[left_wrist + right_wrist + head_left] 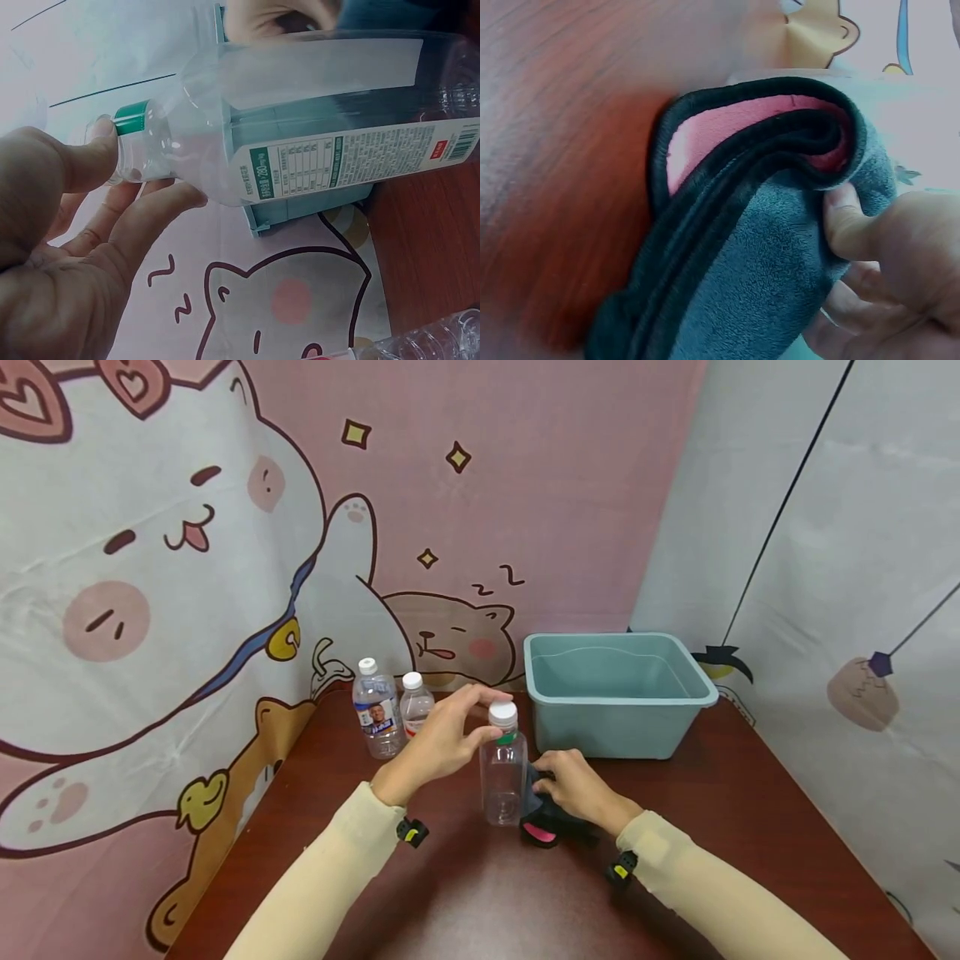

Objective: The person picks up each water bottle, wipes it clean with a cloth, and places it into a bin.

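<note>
A clear square plastic bottle [501, 789] with a white cap [502, 714] and a green neck ring stands upright on the table. My left hand [444, 735] pinches it at the cap and neck, the thumb lying across the neck in the left wrist view. A printed label [360, 163] runs along one side of the bottle. My right hand [577, 783] holds a folded dark grey cloth [754, 262] with black edging and a pink underside. In the head view the cloth lies right beside the bottle's side; whether they touch is hard to tell.
Two more clear bottles stand back left: a larger one [384, 727] with a blue label and a smaller one [415, 703], partly behind my left hand. A blue-green plastic tub [607, 727] stands at the back right. Printed fabric [570, 485] hangs behind the brown table [480, 910].
</note>
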Tool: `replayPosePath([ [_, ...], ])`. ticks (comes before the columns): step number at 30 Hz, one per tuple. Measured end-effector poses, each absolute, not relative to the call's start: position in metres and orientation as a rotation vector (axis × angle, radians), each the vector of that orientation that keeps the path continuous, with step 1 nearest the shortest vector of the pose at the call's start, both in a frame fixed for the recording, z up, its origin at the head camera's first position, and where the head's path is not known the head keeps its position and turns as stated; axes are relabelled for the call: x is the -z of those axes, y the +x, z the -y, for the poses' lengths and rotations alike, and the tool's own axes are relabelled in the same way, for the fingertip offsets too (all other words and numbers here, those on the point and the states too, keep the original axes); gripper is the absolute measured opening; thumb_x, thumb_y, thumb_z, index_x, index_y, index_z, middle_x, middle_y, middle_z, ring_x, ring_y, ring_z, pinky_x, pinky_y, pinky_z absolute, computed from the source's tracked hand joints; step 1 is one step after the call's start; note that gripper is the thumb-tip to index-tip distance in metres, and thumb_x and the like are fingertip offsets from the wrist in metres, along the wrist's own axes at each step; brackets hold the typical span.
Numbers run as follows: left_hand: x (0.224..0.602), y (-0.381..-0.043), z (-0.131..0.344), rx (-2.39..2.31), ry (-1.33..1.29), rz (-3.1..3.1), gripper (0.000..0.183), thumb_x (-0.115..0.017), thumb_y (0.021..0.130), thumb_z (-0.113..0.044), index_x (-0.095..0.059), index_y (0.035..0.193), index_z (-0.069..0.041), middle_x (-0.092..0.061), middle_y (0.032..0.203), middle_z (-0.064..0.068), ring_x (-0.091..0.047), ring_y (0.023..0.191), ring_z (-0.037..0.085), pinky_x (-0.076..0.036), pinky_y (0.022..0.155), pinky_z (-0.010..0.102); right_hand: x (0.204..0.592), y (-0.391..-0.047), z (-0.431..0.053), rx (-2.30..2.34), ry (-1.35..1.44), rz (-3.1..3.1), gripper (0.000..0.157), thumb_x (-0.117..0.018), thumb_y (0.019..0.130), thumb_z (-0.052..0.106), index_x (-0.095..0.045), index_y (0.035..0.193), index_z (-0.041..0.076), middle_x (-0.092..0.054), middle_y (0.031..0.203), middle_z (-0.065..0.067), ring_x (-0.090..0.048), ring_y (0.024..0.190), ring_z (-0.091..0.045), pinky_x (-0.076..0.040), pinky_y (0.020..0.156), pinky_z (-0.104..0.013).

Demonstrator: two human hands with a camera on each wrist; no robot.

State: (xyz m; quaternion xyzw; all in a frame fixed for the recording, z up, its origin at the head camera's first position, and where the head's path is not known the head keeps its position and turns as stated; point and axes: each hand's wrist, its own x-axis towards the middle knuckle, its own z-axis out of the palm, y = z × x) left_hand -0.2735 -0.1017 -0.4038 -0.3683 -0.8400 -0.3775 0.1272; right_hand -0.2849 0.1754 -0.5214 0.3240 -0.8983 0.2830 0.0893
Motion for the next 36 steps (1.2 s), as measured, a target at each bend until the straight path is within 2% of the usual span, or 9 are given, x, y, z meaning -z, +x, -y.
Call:
replayPosePath([
  [3,0.404,-0.274,0.102,1.107,-1.075,2.440,0.046,-0.084,0.107,-0.007,-0.069,0.150,-0.010,-0.075,0.143,0.012,-0.082,0.125,0.030,-0.068,0.110,0.053,0.527,-0.285,-0.174,-0.814,0.988,2.717,0.016,-0.092,0.097,-0.001,-0.091,0.112,0.003,-0.089,0.106,-0.009,-0.074,0.090,-0.011,-0.060,0.074,-0.027],
  [6,0.403,-0.274,0.102,1.113,-1.073,2.438,0.046,-0.084,0.107,-0.006,-0.069,0.150,-0.009,-0.075,0.142,0.012,-0.082,0.125,0.030,-0.068,0.110,0.051,0.530,-0.285,-0.171,-0.773,0.989,2.750,0.017,-0.092,0.096,-0.001,-0.090,0.113,0.001,-0.089,0.107,-0.011,-0.071,0.089,-0.010,-0.056,0.073,-0.024],
  [13,0.405,-0.275,0.103,1.117,-1.072,2.434,0.046,-0.084,0.107,-0.005,-0.069,0.150,-0.008,-0.075,0.142,0.013,-0.082,0.126,0.031,-0.067,0.111,0.054,0.533,-0.285,-0.170,-0.800,0.951,2.764,0.023,-0.093,0.096,-0.001,-0.089,0.118,-0.003,-0.090,0.113,-0.013,-0.075,0.091,-0.012,-0.061,0.076,-0.030],
  [16,0.405,-0.274,0.104,1.110,-1.071,2.436,0.046,-0.084,0.107,-0.006,-0.069,0.150,-0.009,-0.075,0.143,0.012,-0.082,0.126,0.029,-0.067,0.112,0.051,0.534,-0.284,-0.171,-0.828,0.927,2.757,0.025,-0.093,0.096,0.001,-0.088,0.120,-0.003,-0.090,0.116,-0.014,-0.079,0.099,-0.015,-0.066,0.081,-0.033],
  [21,0.406,-0.274,0.103,1.111,-1.079,2.433,0.046,-0.084,0.107,-0.006,-0.069,0.150,-0.009,-0.075,0.144,0.012,-0.082,0.127,0.031,-0.067,0.113,0.055,0.531,-0.282,-0.174,-0.944,0.863,2.761,0.025,-0.092,0.097,0.003,-0.090,0.122,0.001,-0.090,0.119,-0.011,-0.080,0.104,-0.019,-0.066,0.084,-0.034],
  [28,0.404,-0.274,0.102,1.095,-1.078,2.436,0.046,-0.084,0.107,-0.008,-0.068,0.151,-0.010,-0.075,0.145,0.011,-0.082,0.128,0.028,-0.067,0.112,0.049,0.510,-0.277,-0.177,-1.050,0.754,2.708,0.026,-0.092,0.099,0.006,-0.090,0.125,0.005,-0.090,0.124,-0.010,-0.084,0.114,-0.027,-0.071,0.095,-0.048],
  [33,0.404,-0.273,0.103,1.110,-1.070,2.449,0.047,-0.085,0.107,-0.008,-0.068,0.151,-0.010,-0.075,0.145,0.011,-0.081,0.129,0.028,-0.067,0.114,0.048,0.493,-0.275,-0.179,-1.116,0.726,2.624,0.022,-0.091,0.101,0.007,-0.092,0.121,0.014,-0.090,0.113,0.001,-0.079,0.101,-0.015,-0.066,0.088,-0.032],
  [36,0.405,-0.273,0.102,1.140,-1.067,2.447,0.047,-0.085,0.106,-0.007,-0.069,0.151,-0.010,-0.075,0.145,0.012,-0.081,0.129,0.030,-0.067,0.115,0.051,0.485,-0.275,-0.181,-1.151,0.720,2.566,0.021,-0.090,0.101,0.006,-0.093,0.120,0.015,-0.088,0.109,0.002,-0.073,0.093,-0.011,-0.062,0.083,-0.025],
])
